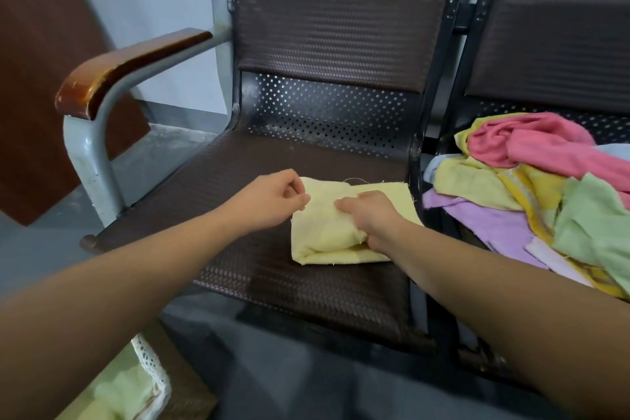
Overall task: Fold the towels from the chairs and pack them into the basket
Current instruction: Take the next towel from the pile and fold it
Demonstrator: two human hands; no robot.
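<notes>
A pale yellow towel point(327, 235), folded into a small rectangle, lies on the dark mesh seat of the left chair point(272, 276). My left hand point(272, 201) pinches its far left corner between thumb and curled fingers. My right hand point(371, 218) rests on top of the towel with its fingers curled into the cloth near the right side. On the right chair sits a loose pile of towels point(531, 194) in pink, yellow, purple, green and light blue. The basket point(150, 361), with a white lace rim, shows at the bottom left and holds light green cloth.
The left chair has a brown wooden armrest point(126, 65) on a grey metal frame. A black metal post point(433, 119) separates the two seats. A brown panel point(44, 78) leans against the wall at the left. Grey floor lies below.
</notes>
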